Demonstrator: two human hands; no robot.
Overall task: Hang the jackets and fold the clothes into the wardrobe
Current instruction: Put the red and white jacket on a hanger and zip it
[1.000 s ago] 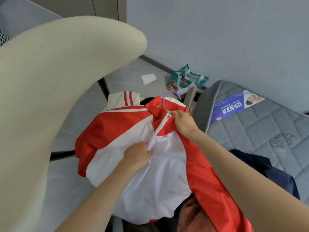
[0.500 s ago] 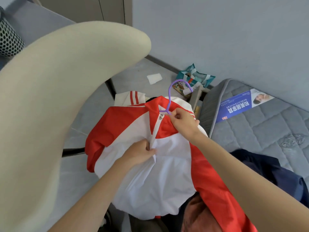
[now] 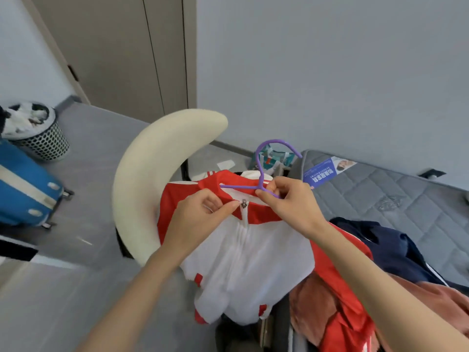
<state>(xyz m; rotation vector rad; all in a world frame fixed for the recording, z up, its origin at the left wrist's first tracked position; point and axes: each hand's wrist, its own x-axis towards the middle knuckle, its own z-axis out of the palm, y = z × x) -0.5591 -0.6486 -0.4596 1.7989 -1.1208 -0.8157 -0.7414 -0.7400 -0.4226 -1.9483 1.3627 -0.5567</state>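
Left hand pinches red-white jacket at the collar, apparently by the zip. Right hand fingers curled round purple hanger.

Bright, even, soft light; faint shadows; wide-angle bending at edges; motion blur lower left.

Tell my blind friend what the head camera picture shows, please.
A right hand grips a purple hanger inside a red and white jacket, while the left hand pinches its collar by the zipper pull. A cream chair stands left, a grey mattress right.
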